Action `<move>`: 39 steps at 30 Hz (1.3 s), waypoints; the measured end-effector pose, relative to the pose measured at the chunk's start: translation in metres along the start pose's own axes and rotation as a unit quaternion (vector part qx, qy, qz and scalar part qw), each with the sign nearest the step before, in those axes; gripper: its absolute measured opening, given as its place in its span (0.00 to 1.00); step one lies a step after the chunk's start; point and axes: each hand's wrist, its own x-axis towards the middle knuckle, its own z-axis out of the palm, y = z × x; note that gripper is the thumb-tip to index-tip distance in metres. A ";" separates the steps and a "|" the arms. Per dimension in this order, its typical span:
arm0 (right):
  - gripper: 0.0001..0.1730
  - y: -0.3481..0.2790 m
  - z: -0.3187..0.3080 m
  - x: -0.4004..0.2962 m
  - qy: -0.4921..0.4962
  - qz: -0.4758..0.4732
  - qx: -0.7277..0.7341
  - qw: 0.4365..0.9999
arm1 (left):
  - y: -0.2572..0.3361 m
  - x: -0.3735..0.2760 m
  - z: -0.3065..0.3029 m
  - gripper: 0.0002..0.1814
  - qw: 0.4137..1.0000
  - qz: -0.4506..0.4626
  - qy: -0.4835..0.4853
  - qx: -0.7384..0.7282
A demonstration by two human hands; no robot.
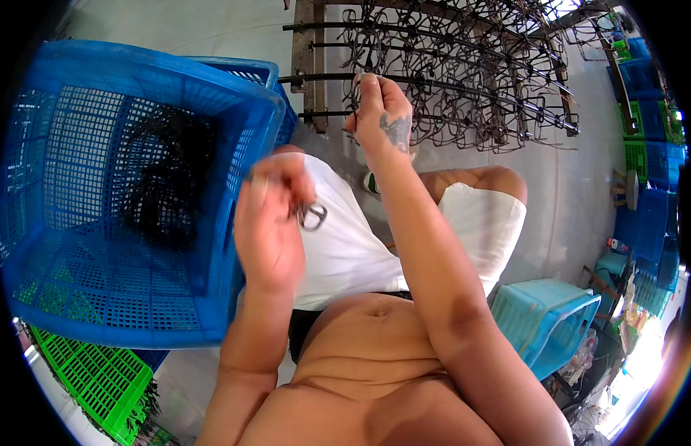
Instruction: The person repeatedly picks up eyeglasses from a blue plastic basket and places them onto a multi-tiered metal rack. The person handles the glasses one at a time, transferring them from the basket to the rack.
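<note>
My right hand (385, 114) reaches forward to the near side of a rack. Its thumb and fingers are pinched together on a thin dark strand by one of the black rods (451, 86). Many dark, thin, looped pieces (434, 103) hang tangled along these rods. Raised over my left thigh, my left hand (273, 223) is blurred, its fingers curled. A small dark looped piece (313, 216) sticks out from it; the blur hides its exact kind. Just left of this hand, a large blue plastic crate (139, 329) stands tilted, with a heap of black stringy pieces (167, 178) inside.
Another blue crate (273, 69) is behind the large one. A green crate (95, 384) lies below left. Pale turquoise crates (546, 312) stand to my right. Wooden rails (309, 56) support the rods. Stacked blue and green crates (646, 150) and a stool (632, 189) line the far right.
</note>
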 end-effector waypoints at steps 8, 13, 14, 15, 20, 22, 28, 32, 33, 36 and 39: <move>0.19 0.002 -0.009 0.014 0.006 -0.043 -0.078 0.996 | -0.063 0.157 0.021 0.17 0.948 -0.220 0.059 0.223; 0.21 0.001 0.005 0.016 0.071 -0.140 -0.108 0.982 | -0.081 0.166 0.012 0.16 0.972 -0.144 0.030 0.185; 0.21 0.004 0.001 0.015 0.072 -0.121 -0.083 0.987 | -0.088 0.163 0.020 0.14 0.971 -0.107 0.042 0.212; 0.20 0.004 0.000 0.016 0.063 -0.110 -0.054 0.990 | -0.092 0.164 0.019 0.13 0.971 -0.088 0.048 0.219; 0.20 0.007 0.003 0.018 0.067 -0.106 -0.075 0.989 | -0.077 0.161 0.033 0.14 0.973 -0.086 0.103 0.185; 0.20 0.015 0.003 0.020 0.079 -0.100 -0.052 0.991 | -0.071 0.154 0.036 0.18 0.956 -0.061 0.153 0.243; 0.22 -0.013 -0.023 -0.010 0.042 -0.334 -0.186 0.923 | 0.005 0.082 0.053 0.26 0.966 -0.160 0.161 -0.128; 0.19 -0.046 -0.073 -0.087 -0.370 -0.116 -0.127 0.913 | 0.017 0.054 0.045 0.32 0.927 -0.188 -0.073 -0.316; 0.17 -0.051 -0.080 -0.096 -0.359 -0.092 -0.123 0.921 | 0.019 0.054 0.050 0.33 0.947 -0.198 -0.064 -0.246; 0.13 -0.056 -0.092 -0.100 -0.284 -0.206 -0.138 0.926 | 0.018 0.065 0.059 0.40 0.973 -0.186 -0.109 -0.085; 0.15 -0.052 -0.086 -0.055 0.025 -0.337 -0.098 0.936 | -0.009 0.112 0.033 0.40 0.996 -0.077 -0.013 0.035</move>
